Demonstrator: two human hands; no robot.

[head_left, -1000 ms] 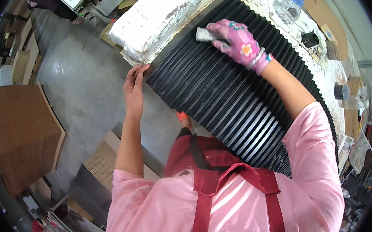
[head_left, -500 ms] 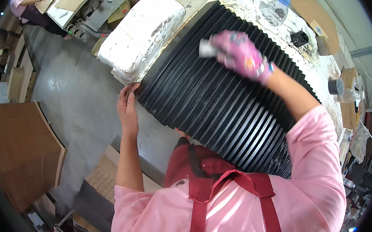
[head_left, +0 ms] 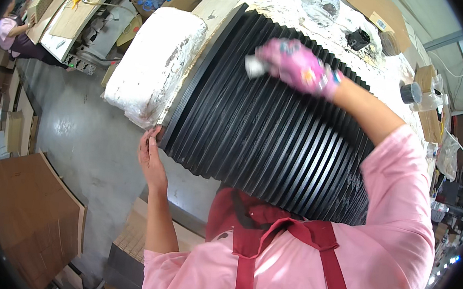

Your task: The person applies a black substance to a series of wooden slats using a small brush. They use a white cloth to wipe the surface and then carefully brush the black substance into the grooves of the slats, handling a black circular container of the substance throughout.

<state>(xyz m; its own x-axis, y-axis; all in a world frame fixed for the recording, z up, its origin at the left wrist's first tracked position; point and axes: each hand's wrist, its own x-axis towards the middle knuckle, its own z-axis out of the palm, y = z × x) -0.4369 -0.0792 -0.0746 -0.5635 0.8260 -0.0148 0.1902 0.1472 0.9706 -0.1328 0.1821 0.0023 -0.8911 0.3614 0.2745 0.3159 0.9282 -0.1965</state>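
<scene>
Long black strips (head_left: pixel 244 123) lie side by side across the bench, forming a ribbed surface with uneven ends. My right hand (head_left: pixel 299 68), in a pink patterned glove, is closed around a small white pad or cloth (head_left: pixel 255 67) and rests over the far part of the strips. The pad is blurred and partly hidden by the fingers, so its exact kind is unclear. My bare left hand (head_left: pixel 152 157) grips the near left corner of the outermost black strip, fingers bent at its end. Beside that strip lies a white wrapped bundle (head_left: pixel 156 61), smeared with dark marks.
On the stained bench (head_left: pixel 287 6) behind stand a clear jug (head_left: pixel 320 6), a small black pot (head_left: pixel 358 39) and a dark cup (head_left: pixel 410 93). Large brown cardboard (head_left: pixel 33 204) lies at lower left. A co-worker (head_left: pixel 13 32) stands at another table, far left.
The whole view has shifted, with the strips and bundle now lower and further left. My right hand has slid slightly rightward over the strips with the white pad. My left hand stays at the corner.
</scene>
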